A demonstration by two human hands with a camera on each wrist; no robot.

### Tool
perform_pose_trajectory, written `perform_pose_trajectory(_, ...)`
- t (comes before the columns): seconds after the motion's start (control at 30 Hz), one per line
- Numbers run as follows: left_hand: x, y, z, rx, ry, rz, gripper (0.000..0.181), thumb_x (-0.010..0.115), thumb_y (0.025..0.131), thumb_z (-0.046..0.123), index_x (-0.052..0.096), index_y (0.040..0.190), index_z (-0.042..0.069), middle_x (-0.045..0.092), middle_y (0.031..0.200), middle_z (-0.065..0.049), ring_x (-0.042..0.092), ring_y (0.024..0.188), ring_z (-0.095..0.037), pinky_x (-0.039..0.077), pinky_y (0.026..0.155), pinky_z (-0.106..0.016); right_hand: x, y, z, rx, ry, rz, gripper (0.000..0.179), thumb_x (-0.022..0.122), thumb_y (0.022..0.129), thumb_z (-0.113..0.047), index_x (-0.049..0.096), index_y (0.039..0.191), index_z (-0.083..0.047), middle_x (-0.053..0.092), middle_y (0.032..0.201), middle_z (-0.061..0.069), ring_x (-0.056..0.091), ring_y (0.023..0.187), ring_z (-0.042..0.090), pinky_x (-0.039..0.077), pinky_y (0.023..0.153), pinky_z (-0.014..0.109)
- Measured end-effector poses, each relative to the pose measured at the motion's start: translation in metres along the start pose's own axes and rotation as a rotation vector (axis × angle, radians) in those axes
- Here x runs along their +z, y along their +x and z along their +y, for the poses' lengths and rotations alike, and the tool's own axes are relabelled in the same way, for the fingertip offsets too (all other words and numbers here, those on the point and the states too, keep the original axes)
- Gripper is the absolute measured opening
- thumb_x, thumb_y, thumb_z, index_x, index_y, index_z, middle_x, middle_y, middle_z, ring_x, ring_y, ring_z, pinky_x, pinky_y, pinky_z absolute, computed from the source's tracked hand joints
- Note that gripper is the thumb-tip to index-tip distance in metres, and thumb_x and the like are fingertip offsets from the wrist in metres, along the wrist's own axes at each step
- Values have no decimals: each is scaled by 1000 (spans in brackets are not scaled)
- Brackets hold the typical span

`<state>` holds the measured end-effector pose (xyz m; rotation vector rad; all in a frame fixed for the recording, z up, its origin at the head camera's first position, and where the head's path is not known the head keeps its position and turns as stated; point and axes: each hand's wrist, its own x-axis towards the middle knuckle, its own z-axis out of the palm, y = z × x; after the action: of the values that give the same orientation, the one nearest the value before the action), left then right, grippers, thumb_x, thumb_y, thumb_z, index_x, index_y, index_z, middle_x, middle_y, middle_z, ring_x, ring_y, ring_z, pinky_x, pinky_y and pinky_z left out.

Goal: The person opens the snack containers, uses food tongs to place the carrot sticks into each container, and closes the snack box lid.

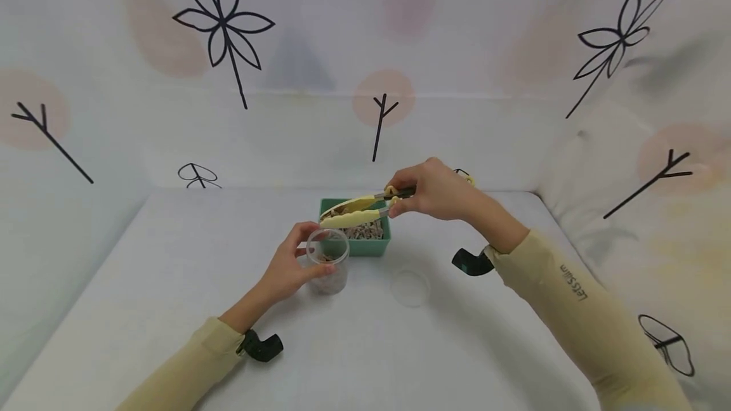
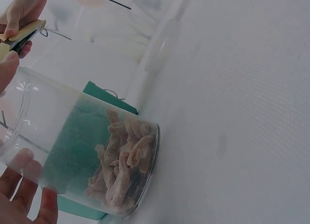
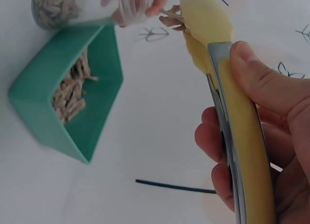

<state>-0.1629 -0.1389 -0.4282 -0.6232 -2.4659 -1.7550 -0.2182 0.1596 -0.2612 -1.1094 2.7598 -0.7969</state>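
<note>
My left hand [image 1: 292, 263] grips a clear plastic jar [image 1: 337, 276] around its side, the jar standing upright on the table. Small pale brown dried pieces [image 2: 123, 161] cover the jar's bottom. Yellow-handled tongs [image 1: 356, 211] are held in my right hand [image 1: 436, 189], their tips close over the jar's open mouth. A bunch of the same dried pieces [image 3: 172, 16] sticks out from between the tong tips in the right wrist view. Just behind the jar stands a green rectangular box [image 1: 368, 247], holding more of these pieces [image 3: 72, 90].
A round clear lid [image 1: 410, 288] lies flat on the white table [image 1: 365, 347], right of the jar. Patterned cloth walls [image 1: 320, 138] rise behind the table and at its sides. Dark curved bands [image 1: 473, 262] hang at both wrists.
</note>
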Motion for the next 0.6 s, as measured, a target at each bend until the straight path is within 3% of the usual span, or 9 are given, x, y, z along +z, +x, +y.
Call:
perform_pose_trajectory(0.2,1,1,0,8,-3,-2,76,87,78,16,43,140,10,54,132,-8,48,124,-26,44,98,-51,14,-1,0,-36,53,-29,25,86,79,-21,75,99,-11,72,88,-8,66,78,8,54,69,32)
perform_pose_trajectory(0.6,-1,0,-2,11,-29,-4,73,86,79,11,45,139,7,54,132,-10,48,124,-28,43,96,-53,30,3,3,-9,-11,-114,30,85,80,-30,74,103,-13,70,88,-11,64,77,8,52,68,31)
